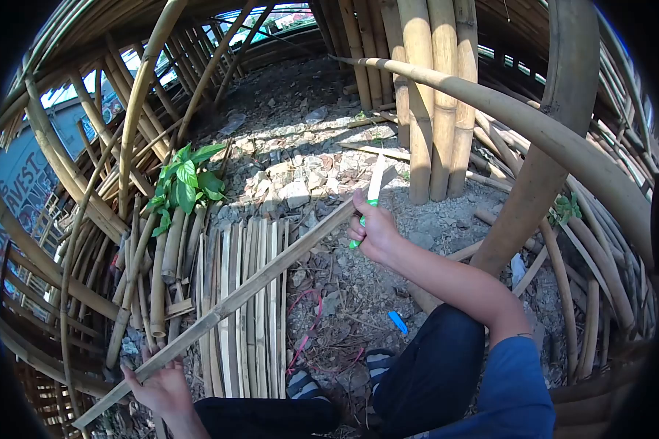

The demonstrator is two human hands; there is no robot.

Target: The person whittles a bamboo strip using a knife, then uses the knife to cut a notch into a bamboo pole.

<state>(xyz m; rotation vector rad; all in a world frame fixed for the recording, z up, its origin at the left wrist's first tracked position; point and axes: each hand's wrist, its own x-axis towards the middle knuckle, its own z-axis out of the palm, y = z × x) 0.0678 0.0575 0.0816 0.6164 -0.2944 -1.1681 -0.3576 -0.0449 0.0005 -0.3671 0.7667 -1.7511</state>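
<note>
A long, flat bamboo strip (260,282) runs slantwise before me, its far end up to the right. Near its lower left end my left hand (165,391) grips it, with the thumb on one side and the fingers behind. My right hand (378,233) is closed round the green handle of a knife (376,183), its pale blade pointing up and away. The right thumb lies against the strip's upper end. Beneath the slanting strip, a row of similar bamboo strips (250,336) lies side by side on the ground.
Thick upright bamboo poles (419,110) stand ahead; a bent pole (534,128) crosses at right. A leafy green plant (187,179) grows at left among leaning poles. A small blue object (397,322) and pink string (307,329) lie on stony ground near my sandals (305,384).
</note>
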